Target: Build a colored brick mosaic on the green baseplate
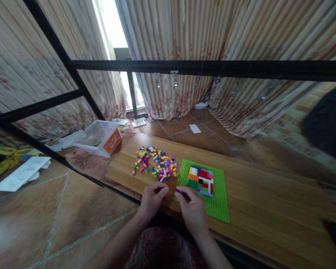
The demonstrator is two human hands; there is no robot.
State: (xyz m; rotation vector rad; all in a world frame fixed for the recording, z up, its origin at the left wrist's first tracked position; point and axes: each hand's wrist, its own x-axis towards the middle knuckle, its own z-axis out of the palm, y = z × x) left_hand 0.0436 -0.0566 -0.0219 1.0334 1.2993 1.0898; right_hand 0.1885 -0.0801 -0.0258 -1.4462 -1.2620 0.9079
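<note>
My right hand (192,205) pinches a small dark purple toy brick (177,190) between thumb and forefinger, over the near left corner of the green baseplate (217,207). Just to its left, my left hand (152,200) is closed, thumb and forefinger meeting in a pinch; whatever they hold, if anything, is too small to make out. On the baseplate, coloured bricks form a rectangular build (194,177) with red, white, orange, green, yellow and blue parts and gaps inside. A loose pile of small bricks (164,168) lies beyond my hands, left of the baseplate.
Everything rests on a long wooden tabletop (257,194). Left of it stands a clear plastic box (96,136) with an orange label. A black metal frame (184,68) crosses the view. On the tiled floor are a white paper (195,128) and a white panel (22,173).
</note>
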